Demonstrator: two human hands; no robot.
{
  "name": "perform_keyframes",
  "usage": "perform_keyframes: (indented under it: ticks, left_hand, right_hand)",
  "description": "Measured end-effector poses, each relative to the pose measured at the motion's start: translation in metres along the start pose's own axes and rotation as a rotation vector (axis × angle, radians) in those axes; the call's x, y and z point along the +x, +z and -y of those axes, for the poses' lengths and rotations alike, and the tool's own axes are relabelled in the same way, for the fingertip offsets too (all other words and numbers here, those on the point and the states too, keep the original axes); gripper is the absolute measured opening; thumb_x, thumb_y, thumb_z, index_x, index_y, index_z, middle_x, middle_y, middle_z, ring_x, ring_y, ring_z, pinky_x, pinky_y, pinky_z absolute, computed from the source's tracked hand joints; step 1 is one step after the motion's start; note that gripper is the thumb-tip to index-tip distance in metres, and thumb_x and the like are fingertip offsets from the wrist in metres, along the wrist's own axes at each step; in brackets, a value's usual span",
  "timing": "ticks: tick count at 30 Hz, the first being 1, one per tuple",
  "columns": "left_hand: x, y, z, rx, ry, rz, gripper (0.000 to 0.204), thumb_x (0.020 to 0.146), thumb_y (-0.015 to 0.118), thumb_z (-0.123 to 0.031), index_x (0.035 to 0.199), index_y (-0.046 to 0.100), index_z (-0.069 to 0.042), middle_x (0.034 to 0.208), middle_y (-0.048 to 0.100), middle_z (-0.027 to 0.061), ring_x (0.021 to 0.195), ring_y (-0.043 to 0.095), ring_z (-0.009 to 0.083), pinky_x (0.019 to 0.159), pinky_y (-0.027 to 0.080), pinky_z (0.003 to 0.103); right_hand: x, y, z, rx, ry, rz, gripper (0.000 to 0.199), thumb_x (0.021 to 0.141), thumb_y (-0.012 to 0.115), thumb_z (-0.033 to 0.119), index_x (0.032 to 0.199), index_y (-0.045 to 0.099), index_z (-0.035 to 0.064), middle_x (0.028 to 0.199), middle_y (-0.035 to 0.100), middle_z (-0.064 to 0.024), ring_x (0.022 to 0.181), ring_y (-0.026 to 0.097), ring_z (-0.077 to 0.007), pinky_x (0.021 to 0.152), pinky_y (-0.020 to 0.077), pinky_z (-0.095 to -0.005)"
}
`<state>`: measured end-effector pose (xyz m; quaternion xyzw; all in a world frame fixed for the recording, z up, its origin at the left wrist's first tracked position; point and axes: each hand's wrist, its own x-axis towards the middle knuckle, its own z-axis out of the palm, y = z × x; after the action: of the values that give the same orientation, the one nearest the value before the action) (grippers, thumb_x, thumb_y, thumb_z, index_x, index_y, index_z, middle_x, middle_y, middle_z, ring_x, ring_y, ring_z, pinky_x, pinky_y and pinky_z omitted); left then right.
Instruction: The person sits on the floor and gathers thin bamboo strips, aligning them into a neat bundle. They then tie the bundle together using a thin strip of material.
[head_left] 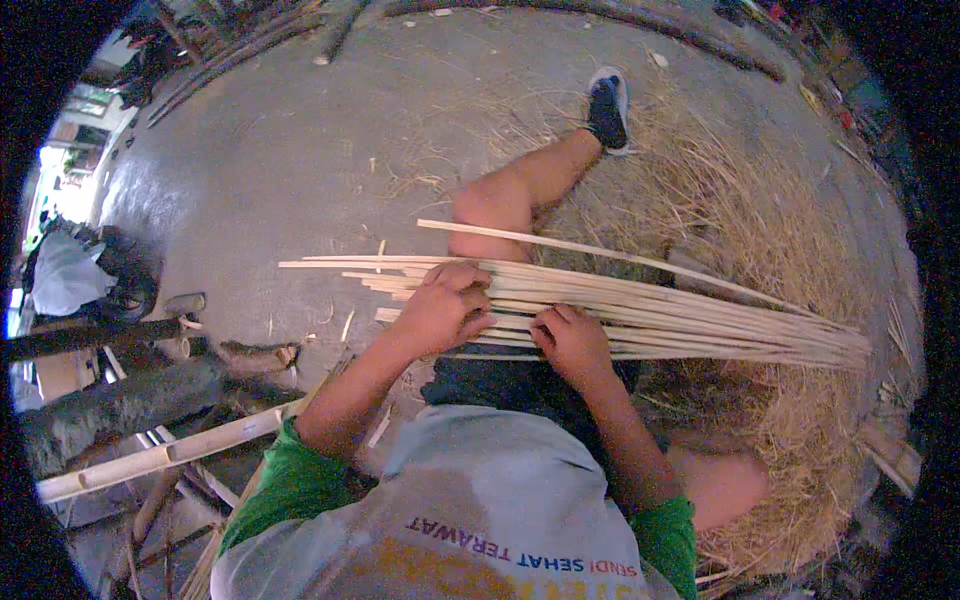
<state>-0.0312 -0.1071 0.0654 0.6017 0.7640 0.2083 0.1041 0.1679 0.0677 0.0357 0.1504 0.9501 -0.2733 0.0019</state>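
A fan of long, pale bamboo strips [680, 300] lies across my lap, its strips spread at the left and drawn together toward the right end. One strip [600, 255] stands apart on the far side of the others. My left hand [447, 308] rests over the left part of the bundle, fingers curled down onto the strips. Close to its right, my right hand [573, 345] has its fingers bent around strips at the near edge. The undersides of both hands' grips are hidden.
Dry shavings [790, 410] heap up on the right, around my legs. A split bamboo pole [170, 455] and a thick log [130, 405] lie at the lower left. Beyond my outstretched foot, a long pole [600, 12] lies on the concrete floor [270, 170].
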Motion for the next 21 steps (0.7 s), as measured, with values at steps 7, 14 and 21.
perform_keyframes:
  ticks: [7,14,21]
  left_hand:
    - [-0.052,-0.058,0.084,0.261,-0.538,-0.921,0.027,0.083,0.077,-0.02,0.104,0.064,-0.008,0.093,0.062,0.0088,0.089,0.058,0.0274,0.08,0.045,0.04]
    - [-0.087,-0.022,0.083,-1.34,-1.163,-0.8,0.037,0.09,0.075,-0.033,0.109,0.056,-0.007,0.087,0.06,0.0025,0.08,0.057,0.0122,0.068,0.043,0.026]
    - [-0.09,-0.028,0.072,-0.84,-0.97,-0.563,0.038,0.1,0.061,-0.036,0.097,0.069,0.001,0.084,0.07,0.0064,0.073,0.064,0.0141,0.07,0.052,0.031]
  right_hand:
    - [-0.002,-0.001,0.001,0.049,-0.074,-0.133,0.015,0.086,0.069,0.022,0.091,0.064,0.0092,0.089,0.063,-0.0098,0.089,0.062,-0.0329,0.08,0.0522,-0.045]
    - [0.003,-0.003,0.002,0.096,-0.044,-0.093,0.015,0.084,0.07,0.021,0.091,0.063,0.0094,0.09,0.063,-0.0099,0.089,0.062,-0.0344,0.08,0.0516,-0.0458]
    - [0.0,0.002,0.0,0.053,-0.027,-0.117,0.017,0.086,0.069,0.023,0.094,0.064,0.0092,0.095,0.062,-0.0104,0.093,0.061,-0.0353,0.082,0.0513,-0.0473]
